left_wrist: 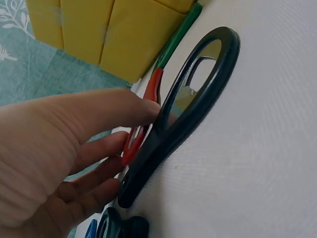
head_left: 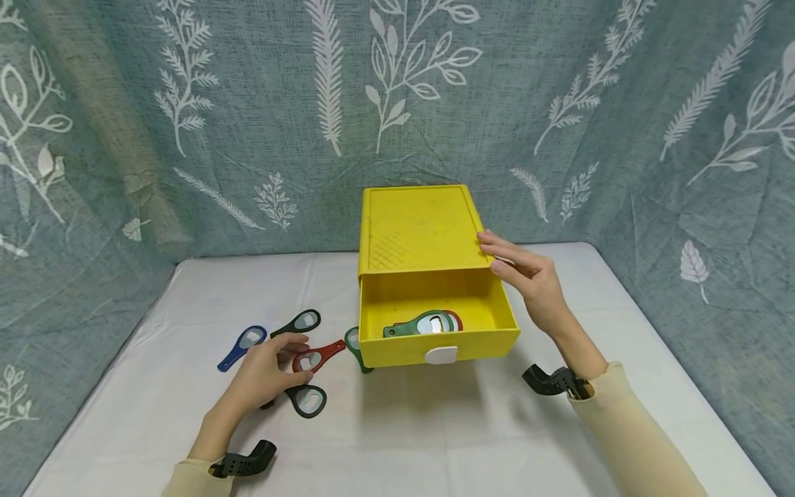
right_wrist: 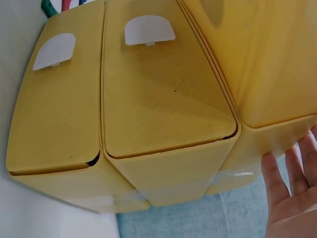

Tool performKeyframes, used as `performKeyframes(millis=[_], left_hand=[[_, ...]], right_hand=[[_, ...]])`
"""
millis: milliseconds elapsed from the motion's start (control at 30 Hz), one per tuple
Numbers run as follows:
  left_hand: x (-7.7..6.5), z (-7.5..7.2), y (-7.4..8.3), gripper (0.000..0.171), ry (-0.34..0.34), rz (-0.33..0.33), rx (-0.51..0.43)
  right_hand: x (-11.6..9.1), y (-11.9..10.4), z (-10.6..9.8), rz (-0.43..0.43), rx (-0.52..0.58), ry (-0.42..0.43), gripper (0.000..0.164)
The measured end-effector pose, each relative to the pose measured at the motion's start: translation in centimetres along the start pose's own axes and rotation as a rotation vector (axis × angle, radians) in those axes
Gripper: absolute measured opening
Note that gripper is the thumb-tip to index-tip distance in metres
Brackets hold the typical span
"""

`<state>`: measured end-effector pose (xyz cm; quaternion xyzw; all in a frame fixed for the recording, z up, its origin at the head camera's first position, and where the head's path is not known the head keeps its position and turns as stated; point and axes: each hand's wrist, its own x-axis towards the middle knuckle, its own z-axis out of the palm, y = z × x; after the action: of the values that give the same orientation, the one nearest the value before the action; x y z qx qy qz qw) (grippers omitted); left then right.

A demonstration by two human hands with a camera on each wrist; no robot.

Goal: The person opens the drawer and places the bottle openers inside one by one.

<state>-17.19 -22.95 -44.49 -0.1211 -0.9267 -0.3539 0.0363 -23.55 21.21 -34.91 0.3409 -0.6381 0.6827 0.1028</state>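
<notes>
My left hand [head_left: 263,376] pinches a red bottle opener [head_left: 330,351] on the table, thumb on the near side and fingers on the far side. Just in front of that thumb lies a black bottle opener [left_wrist: 185,121], large in the left wrist view. The fingers of my right hand [head_left: 539,286] are extended and rest on the upper right edge of a yellow drawer cabinet [head_left: 422,231]. Its top drawer [head_left: 397,353] is pulled out and holds a green bottle opener [head_left: 404,328] lying over a red one [head_left: 458,320].
Left of the cabinet are a blue bottle opener [head_left: 232,355], another black one [head_left: 286,327] and a green one [head_left: 357,348] partly behind the drawer. Two lower drawers [right_wrist: 163,99] with white handles are closed. A patterned curtain [head_left: 248,124] hangs behind the white table [head_left: 428,455].
</notes>
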Motion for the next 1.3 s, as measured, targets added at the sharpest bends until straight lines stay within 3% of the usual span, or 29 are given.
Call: performKeyframes(millis=[433, 700, 933, 1300], left_hand=[[-0.24, 0.14, 0.16, 0.052, 0.063, 0.033, 0.014], [-0.2, 0.42, -0.09, 0.054, 0.143, 0.115, -0.028], [-0.21, 0.33, -0.11, 0.059, 0.167, 0.089, -0.073], [-0.15, 0.33, -0.38, 0.056, 0.224, 0.149, -0.065]], right_hand=[[-0.12, 0.21, -0.02, -0.001, 0.01, 0.003, 0.029], [-0.26, 0.31, -0.11, 0.008, 0.002, 0.011, 0.029], [-0.19, 0.31, -0.12, 0.004, 0.008, 0.006, 0.029], [-0.17, 0.33, -0.19, -0.002, 0.016, 0.0, 0.029]])
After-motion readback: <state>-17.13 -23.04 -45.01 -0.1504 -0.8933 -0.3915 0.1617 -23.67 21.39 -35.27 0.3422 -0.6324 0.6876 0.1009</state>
